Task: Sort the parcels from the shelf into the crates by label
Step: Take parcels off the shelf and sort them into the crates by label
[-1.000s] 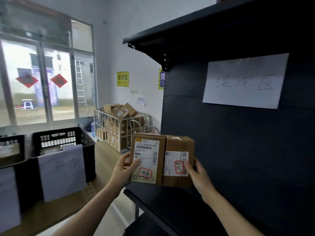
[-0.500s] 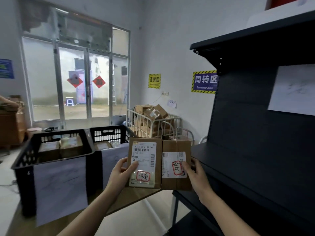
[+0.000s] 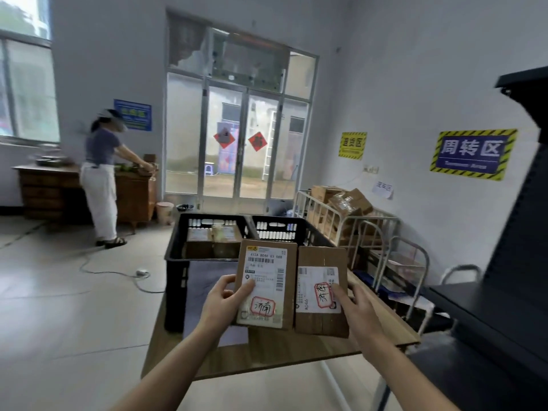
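My left hand (image 3: pixel 223 304) is closed round the left parcel (image 3: pixel 267 280) at its lower left edge, thumb on the label. My right hand (image 3: pixel 355 307) pinches the right parcel (image 3: pixel 321 295) at its right edge, thumb across the label. The two hang side by side, edges touching, in the air over the surface (image 3: pixel 267 351), just in front of the left crate (image 3: pixel 175 277) and right crate (image 3: pixel 277 221).

They look like small, stiff, light cartons, one hand each. I'd keep my fingers on bare card at the edges (the glossy labels may be slick).

The left crate already holds parcels. The shelf (image 3: pixel 504 292) stands to my right, a wire cart (image 3: pixel 364 229) beyond the crates, another person (image 3: pixel 99 179) well away. Nothing blocks the crates.
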Demonstrator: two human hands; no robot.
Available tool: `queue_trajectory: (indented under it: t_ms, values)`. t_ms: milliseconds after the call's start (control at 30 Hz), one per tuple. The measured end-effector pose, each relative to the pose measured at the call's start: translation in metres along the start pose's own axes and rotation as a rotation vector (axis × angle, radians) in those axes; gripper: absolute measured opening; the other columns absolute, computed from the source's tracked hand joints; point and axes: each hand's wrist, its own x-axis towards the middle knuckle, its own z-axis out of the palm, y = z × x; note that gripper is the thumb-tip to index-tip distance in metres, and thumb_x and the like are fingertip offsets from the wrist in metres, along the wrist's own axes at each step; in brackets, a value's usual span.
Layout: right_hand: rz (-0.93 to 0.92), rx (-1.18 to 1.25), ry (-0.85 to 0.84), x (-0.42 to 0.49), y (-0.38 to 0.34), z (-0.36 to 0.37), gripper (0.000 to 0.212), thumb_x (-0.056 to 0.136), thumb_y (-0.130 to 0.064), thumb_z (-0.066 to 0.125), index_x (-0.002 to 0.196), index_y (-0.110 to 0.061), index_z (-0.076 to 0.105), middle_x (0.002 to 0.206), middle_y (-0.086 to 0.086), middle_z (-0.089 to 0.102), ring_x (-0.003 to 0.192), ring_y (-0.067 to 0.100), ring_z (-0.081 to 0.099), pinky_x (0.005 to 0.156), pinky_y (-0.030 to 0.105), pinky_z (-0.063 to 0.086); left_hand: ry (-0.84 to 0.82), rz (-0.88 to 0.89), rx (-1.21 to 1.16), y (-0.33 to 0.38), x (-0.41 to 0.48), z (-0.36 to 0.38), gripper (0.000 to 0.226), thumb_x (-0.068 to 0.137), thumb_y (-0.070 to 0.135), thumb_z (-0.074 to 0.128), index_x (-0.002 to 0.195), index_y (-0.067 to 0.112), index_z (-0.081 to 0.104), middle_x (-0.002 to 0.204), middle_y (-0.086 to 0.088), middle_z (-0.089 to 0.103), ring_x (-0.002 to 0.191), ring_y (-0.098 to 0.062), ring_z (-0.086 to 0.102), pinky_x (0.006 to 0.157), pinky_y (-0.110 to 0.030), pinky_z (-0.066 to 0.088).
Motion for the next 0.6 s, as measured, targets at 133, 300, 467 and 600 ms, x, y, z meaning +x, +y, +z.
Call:
queue_trajectory:
  t_ms: [133, 300, 467, 600]
  values:
    - [0.02, 0.009, -0.088, 0.016, 0.003, 0.036, 0.032, 0.087, -0.036, 0.058, 0.113, -0.02, 0.053, 0.099, 0.01, 0.069, 0.087, 0.025, 0.069, 0.076, 0.044, 0.058, 0.067, 0.0, -0.012, 0.002, 0.004, -0.031, 0.034, 0.082, 0.032, 0.067, 0.11, 0.019, 0.054, 0.089, -0.01, 0.074, 0.073, -0.023, 0.074, 0.056, -0.029, 0.058]
    - [0.012, -0.017, -0.153, 0.042, 0.006, 0.068, 0.033, 0.088, -0.036, 0.057, 0.115, -0.018, 0.051, 0.094, 0.006, 0.068, 0.083, 0.02, 0.069, 0.062, 0.03, 0.056, 0.142, 0.005, 0.022, 0.001, 0.023, -0.056, 0.036, 0.083, 0.032, 0.067, 0.112, 0.016, 0.054, 0.093, -0.012, 0.072, 0.075, -0.023, 0.073, 0.06, -0.033, 0.06]
    - [0.021, -0.01, -0.182, 0.079, 0.017, 0.09, 0.033, 0.089, -0.034, 0.057, 0.116, -0.016, 0.051, 0.092, 0.005, 0.066, 0.077, 0.015, 0.068, 0.049, 0.018, 0.05, 0.185, 0.007, 0.047, -0.005, 0.059, -0.067, 0.035, 0.082, 0.032, 0.067, 0.111, 0.016, 0.054, 0.094, -0.012, 0.072, 0.074, -0.024, 0.073, 0.064, -0.037, 0.061]
    - [0.037, 0.007, -0.2, 0.123, 0.026, 0.096, 0.033, 0.088, -0.034, 0.058, 0.115, -0.016, 0.051, 0.091, 0.006, 0.068, 0.072, 0.013, 0.069, 0.046, 0.017, 0.05, 0.202, -0.003, 0.062, -0.008, 0.102, -0.063, 0.035, 0.082, 0.032, 0.068, 0.11, 0.017, 0.054, 0.095, -0.013, 0.071, 0.074, -0.025, 0.073, 0.061, -0.035, 0.06]
